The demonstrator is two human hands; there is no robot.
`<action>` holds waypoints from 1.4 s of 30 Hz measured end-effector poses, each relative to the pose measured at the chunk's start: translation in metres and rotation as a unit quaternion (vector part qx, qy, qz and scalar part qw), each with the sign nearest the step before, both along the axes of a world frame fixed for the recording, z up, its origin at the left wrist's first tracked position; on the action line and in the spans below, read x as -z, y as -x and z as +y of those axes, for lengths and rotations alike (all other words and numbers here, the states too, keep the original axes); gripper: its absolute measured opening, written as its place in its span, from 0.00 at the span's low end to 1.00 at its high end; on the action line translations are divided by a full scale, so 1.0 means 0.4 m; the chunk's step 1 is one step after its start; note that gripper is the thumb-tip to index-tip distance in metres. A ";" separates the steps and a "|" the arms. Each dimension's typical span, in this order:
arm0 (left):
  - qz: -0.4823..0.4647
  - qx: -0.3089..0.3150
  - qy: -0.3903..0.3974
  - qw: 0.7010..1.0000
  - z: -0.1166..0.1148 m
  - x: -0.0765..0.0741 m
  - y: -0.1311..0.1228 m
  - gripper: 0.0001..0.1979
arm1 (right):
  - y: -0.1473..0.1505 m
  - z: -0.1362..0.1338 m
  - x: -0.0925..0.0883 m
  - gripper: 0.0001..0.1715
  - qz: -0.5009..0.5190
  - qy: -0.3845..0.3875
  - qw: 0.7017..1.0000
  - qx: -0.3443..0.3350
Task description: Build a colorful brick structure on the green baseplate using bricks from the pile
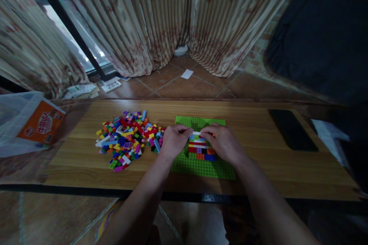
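A green studded baseplate [198, 168] lies on the wooden table, and a block of coloured toy bricks [200, 147] stands on its middle. Both hands meet at the far edge of that block, at a white toy brick [196, 133]. My left hand [176, 139] pinches its left end with thumb and forefinger. At the right end, the fingers of my right hand [222, 139] are closed on the same brick. Whether the white brick is pressed fully down cannot be made out. My right hand hides part of the block's right side.
A pile of loose bricks [126, 141] spreads left of the baseplate. A black phone-like slab [292, 129] lies at the right. At the far left stands a clear plastic bin [17, 122] with an orange label. The table's dark front edge [207, 198] runs below my forearms.
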State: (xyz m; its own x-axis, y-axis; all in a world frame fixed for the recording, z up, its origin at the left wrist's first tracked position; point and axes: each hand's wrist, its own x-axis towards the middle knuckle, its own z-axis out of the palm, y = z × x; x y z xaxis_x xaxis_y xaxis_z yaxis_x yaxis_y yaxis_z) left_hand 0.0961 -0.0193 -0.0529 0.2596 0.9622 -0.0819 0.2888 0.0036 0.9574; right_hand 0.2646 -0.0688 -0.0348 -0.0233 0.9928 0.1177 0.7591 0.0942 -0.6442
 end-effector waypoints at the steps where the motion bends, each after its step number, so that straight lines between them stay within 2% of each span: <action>1: -0.002 -0.005 0.001 1.000 -0.001 0.001 -0.001 0.11 | 0.001 0.000 -0.001 0.12 -0.002 0.000 1.000 0.000; 13: 0.028 -0.005 -0.016 0.999 -0.003 0.003 -0.003 0.11 | 0.000 0.005 0.003 0.12 0.017 0.024 1.000 0.009; 18: 0.059 0.022 -0.050 0.997 -0.008 0.008 0.003 0.14 | -0.015 0.003 0.010 0.12 0.086 0.034 0.996 0.010; 21: 0.051 0.033 -0.046 0.997 -0.003 0.017 0.009 0.16 | -0.027 0.002 0.007 0.15 0.126 0.036 0.990 0.055; 25: 0.008 0.026 -0.017 0.999 0.002 0.030 0.011 0.17 | -0.037 0.001 0.006 0.24 0.213 0.037 0.962 0.168; 28: 0.016 0.044 -0.032 0.998 -0.005 0.024 0.011 0.16 | -0.036 0.001 0.007 0.27 0.335 0.064 0.917 0.205; 30: 0.028 0.056 -0.041 0.997 -0.013 0.011 0.012 0.16 | -0.033 0.000 0.006 0.25 0.411 0.071 0.883 0.216; 32: 0.046 0.057 -0.045 0.996 -0.021 -0.004 0.014 0.14 | -0.032 -0.001 0.005 0.20 0.457 0.065 0.861 0.212; 35: 0.076 0.049 -0.046 0.995 -0.029 -0.021 0.017 0.13 | -0.032 -0.006 0.004 0.15 0.478 0.054 0.858 0.180; 38: 0.101 0.050 -0.051 0.992 -0.036 -0.027 0.017 0.14 | -0.033 -0.010 0.008 0.17 0.479 0.041 0.862 0.162; 42: 0.119 0.044 -0.062 0.990 -0.045 -0.027 0.015 0.13 | -0.027 -0.012 0.009 0.20 0.474 0.027 0.863 0.174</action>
